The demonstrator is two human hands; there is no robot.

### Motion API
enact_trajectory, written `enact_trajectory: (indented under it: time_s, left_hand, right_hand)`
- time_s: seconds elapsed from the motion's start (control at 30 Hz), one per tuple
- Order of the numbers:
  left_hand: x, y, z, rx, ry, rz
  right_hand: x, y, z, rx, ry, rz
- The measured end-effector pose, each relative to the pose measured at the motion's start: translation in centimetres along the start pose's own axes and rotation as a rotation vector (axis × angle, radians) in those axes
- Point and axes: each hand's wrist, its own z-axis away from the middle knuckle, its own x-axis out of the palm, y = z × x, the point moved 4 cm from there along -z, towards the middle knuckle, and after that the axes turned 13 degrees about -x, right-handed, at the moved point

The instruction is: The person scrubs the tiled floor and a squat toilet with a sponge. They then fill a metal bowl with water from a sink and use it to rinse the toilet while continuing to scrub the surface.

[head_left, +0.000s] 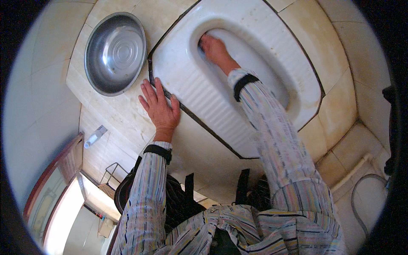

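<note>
A white ceramic squat toilet [284,38] with ribbed foot rests is set into the tiled floor, a dark seam around its edge. Inside its bowl, at the far left end, my right hand [216,50] is closed and presses against the inner wall. A small dark patch shows under its fingers, too hidden to name. My left hand [159,109] rests palm down with fingers spread on the floor tiles, beside the toilet's left edge, and holds nothing. Just beyond its fingertips stands a round grey metal basin [123,51], with no visible contents.
A pale bottle [95,136] lies on the tiles at the left. Behind it is a brown-framed door [46,195], with a wire rack [111,176] close by. A grey hose [355,199] curves along the right wall near a pale pipe [352,172].
</note>
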Motion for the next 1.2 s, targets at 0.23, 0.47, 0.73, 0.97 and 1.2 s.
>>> enact_trajectory:
  time_s: [0.23,0.47,0.73,0.97,1.2]
  left_hand:
    - [-0.4,0.4,-0.1,0.0,0.025,0.003]
    - [0.1,-0.1,0.1,0.02,0.051,-0.005]
    - [-0.2,-0.2,-0.2,-0.015,0.012,-0.023]
    - [0.0,-0.7,0.0,-0.028,-0.003,0.025]
    - [0.5,-1.3,-0.2,-0.088,-0.113,-0.053]
  right_hand:
    - [-7.1,0.9,14.1,0.171,-1.257,-0.308]
    - [-4.4,-1.1,12.7,0.565,-0.478,-0.858]
    - [-3.3,-1.0,8.1,0.094,-1.181,-0.354]
    - [-11.0,-3.1,9.1,0.284,-0.644,-0.213]
    - [-2.5,-17.0,9.3,-0.632,-0.953,0.029]
